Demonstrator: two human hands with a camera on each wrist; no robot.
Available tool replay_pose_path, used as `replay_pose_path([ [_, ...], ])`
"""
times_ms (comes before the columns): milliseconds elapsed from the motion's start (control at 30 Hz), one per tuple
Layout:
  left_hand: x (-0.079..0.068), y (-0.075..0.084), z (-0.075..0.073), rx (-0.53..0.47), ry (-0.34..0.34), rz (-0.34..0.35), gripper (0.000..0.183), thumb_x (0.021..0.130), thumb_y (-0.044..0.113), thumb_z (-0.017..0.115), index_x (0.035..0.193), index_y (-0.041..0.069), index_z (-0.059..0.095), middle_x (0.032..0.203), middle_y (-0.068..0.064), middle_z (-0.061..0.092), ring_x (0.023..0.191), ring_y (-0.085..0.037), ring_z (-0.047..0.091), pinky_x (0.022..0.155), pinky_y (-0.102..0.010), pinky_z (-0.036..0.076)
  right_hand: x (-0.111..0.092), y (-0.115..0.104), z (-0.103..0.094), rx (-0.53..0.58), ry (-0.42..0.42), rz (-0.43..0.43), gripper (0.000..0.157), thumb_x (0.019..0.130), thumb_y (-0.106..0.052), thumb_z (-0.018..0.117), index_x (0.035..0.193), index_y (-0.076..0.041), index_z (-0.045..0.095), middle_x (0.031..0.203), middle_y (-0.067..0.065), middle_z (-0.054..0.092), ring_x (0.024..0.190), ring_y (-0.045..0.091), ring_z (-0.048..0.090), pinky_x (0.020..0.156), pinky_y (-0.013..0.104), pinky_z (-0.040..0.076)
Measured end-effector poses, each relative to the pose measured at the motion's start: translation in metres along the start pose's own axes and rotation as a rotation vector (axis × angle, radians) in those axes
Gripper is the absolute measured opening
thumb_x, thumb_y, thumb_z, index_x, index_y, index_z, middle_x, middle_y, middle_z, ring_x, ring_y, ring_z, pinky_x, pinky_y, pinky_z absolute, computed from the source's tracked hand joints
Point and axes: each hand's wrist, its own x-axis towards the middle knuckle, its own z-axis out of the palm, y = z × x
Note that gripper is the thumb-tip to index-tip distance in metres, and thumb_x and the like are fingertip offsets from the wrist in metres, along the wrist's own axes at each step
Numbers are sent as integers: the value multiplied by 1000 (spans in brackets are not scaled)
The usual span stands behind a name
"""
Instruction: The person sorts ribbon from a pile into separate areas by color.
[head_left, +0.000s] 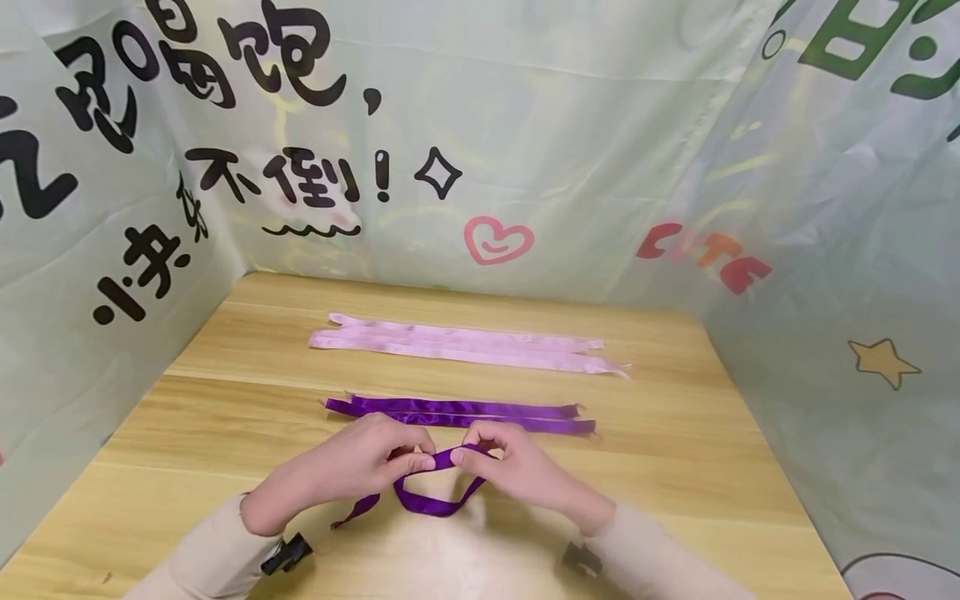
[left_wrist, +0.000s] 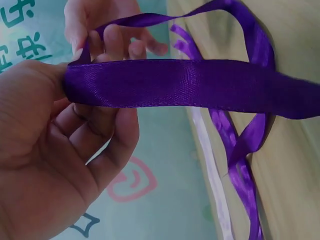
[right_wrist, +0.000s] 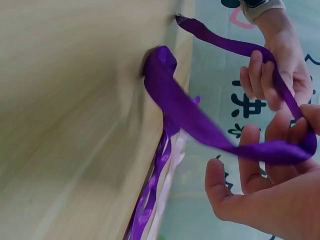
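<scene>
Both hands hold one dark purple satin ribbon above the table, and it hangs in a loop between them. My left hand pinches it between thumb and fingers; a loose frayed tail trails below that hand. On the other side, my right hand pinches the ribbon too, close to the left fingertips. The left wrist view shows a broad stretch of the ribbon passing across the left fingers. In the right wrist view, the ribbon runs from the right fingers down to a bend near the table.
Just beyond the hands, purple ribbon strips lie side by side on the wooden table. Farther back are pale pink ribbon strips. Printed cloth encloses the table's back and sides.
</scene>
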Motion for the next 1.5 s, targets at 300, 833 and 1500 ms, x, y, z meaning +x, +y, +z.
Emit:
replay_pose_path([
  [300, -17, -13, -16, 19, 38, -28, 15, 103, 20, 69, 90, 25, 71, 69, 20, 49, 58, 9, 36, 55, -16, 38, -14, -3, -28, 18, 99, 53, 21, 104, -19, 66, 86, -7, 66, 91, 17, 71, 91, 14, 65, 91, 40, 51],
  [833, -35, -20, -35, 37, 59, -194, 18, 105, 20, 65, 90, 29, 66, 66, 19, 43, 56, 4, 38, 55, -21, 38, -32, 4, -50, -84, 421, 46, 15, 94, 0, 66, 103, -6, 77, 91, 12, 77, 75, 11, 65, 65, 27, 56],
  [1500, -42, -30, -48, 70, 205, -234, 24, 99, 7, 68, 87, 27, 65, 69, 20, 53, 62, 2, 49, 59, -23, 46, -44, 9, -74, -162, 421, -9, 8, 98, -5, 71, 106, -7, 73, 96, 7, 70, 73, 5, 55, 57, 25, 48],
])
